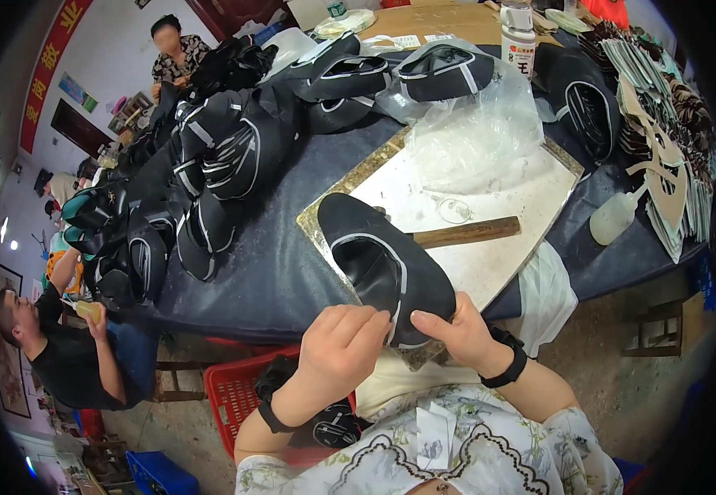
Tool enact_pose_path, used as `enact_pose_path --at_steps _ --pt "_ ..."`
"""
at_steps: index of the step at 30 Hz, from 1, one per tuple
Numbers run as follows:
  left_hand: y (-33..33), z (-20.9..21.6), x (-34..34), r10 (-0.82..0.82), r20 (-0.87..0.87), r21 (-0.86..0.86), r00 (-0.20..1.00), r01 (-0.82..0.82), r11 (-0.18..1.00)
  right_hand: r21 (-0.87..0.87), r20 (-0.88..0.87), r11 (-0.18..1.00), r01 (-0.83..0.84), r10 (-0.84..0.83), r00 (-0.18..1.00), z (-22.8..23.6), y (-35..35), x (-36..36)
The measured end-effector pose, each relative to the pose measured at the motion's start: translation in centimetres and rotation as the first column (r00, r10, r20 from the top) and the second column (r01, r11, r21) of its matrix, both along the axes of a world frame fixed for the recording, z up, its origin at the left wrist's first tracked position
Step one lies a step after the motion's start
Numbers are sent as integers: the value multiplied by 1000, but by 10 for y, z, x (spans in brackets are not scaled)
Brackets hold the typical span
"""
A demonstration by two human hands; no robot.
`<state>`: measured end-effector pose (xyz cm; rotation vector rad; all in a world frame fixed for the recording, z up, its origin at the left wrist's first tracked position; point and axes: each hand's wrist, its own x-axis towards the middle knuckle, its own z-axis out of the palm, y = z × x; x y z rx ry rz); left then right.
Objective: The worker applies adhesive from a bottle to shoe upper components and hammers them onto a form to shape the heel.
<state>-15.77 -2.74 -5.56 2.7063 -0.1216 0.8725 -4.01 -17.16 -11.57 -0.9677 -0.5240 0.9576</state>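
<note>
A black shoe upper (426, 285) with pale tape edging its opening is held over the near corner of a white board (502, 202). My right hand (467, 337) grips its near end, thumb on top and the other fingers hidden beneath. At the left side of that end, my left hand (343, 348) is closed with its fingertips pinched on the taped edge. Beyond the upper lies a tool with a wooden handle (478, 232), perhaps a hammer; the shoe upper hides its other end.
Heaped black shoe uppers (218, 148) cover the table's left side. Clear plastic (478, 136) lies on the board's far part. At right are a squeeze bottle (614, 219) and stacked cut pieces (663, 206). A red basket (230, 396) stands below; a co-worker (69, 355) sits left.
</note>
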Motion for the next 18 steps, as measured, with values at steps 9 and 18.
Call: enact_pose_path --at_steps 9,18 --pt "5 8 -2 -47 -256 -229 966 -14 973 31 143 999 16 -20 990 1 -3 -4" --pt "6 8 3 -107 -181 156 978 136 978 77 599 983 164 -177 781 6 0 0"
